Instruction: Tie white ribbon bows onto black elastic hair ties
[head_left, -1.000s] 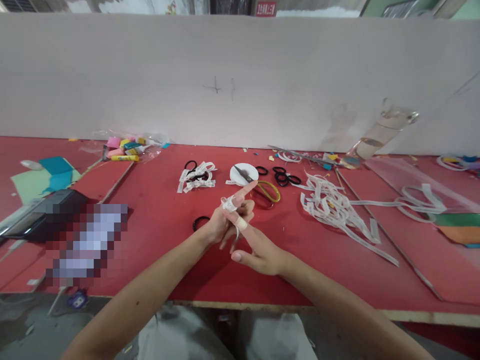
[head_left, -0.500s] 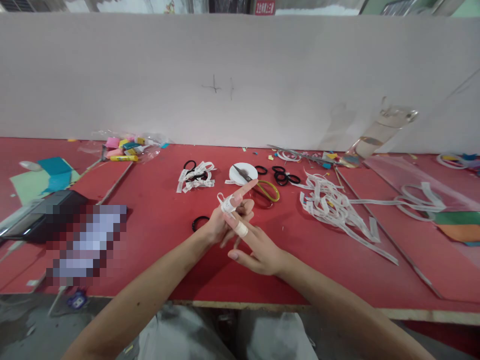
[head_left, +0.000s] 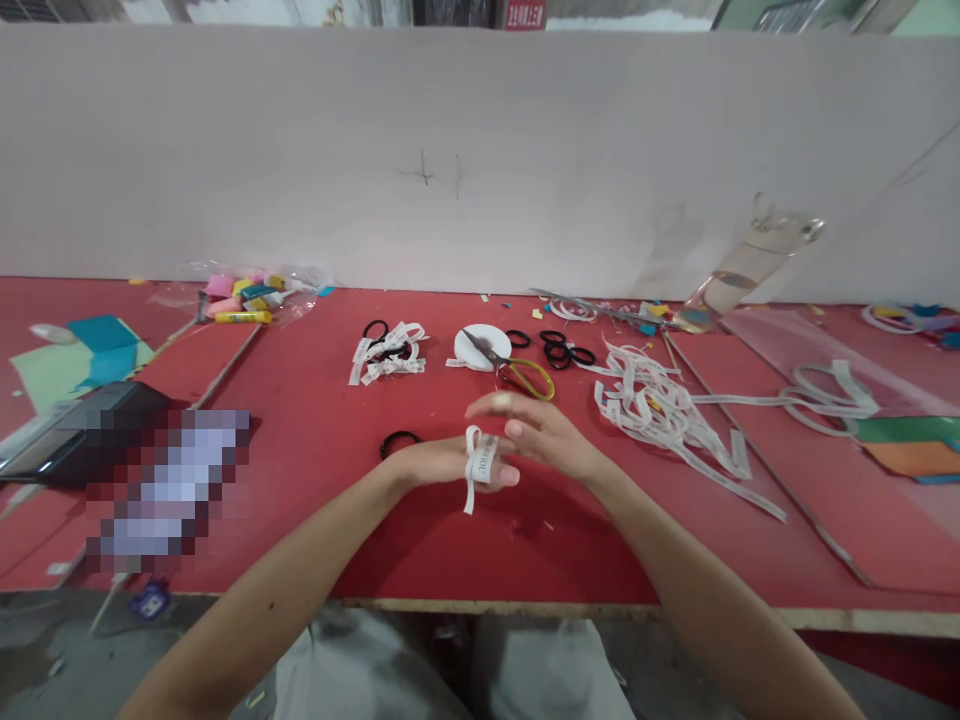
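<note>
A white printed ribbon [head_left: 481, 459] is wound around the fingers of my left hand [head_left: 439, 462], with a short loose tail hanging down. This hand is held low over the table, partly closed, and its farther fingers are partly hidden. My right hand [head_left: 553, 432] hovers against its fingertip side, fingers stretched and slightly bent, thumb apart, with no object visible in it. A black hair tie [head_left: 400, 437] lies just behind my left wrist. Beyond the hands are scissors [head_left: 532, 380] with yellow handles, their blades resting on a white ribbon roll [head_left: 480, 352].
Tied white ribbons with black hair ties [head_left: 390, 352] lie left of the roll. More black hair ties [head_left: 564, 352] sit right of it, beside a tangled ribbon pile [head_left: 652, 400]. A glass bottle [head_left: 742, 270] leans at the back wall. A phone [head_left: 176, 490] lies left.
My right hand has moved up and away from the ribbon, to beyond my left fingertips. My left hand has turned and lowered, so the wrapped ribbon and its tail now show.
</note>
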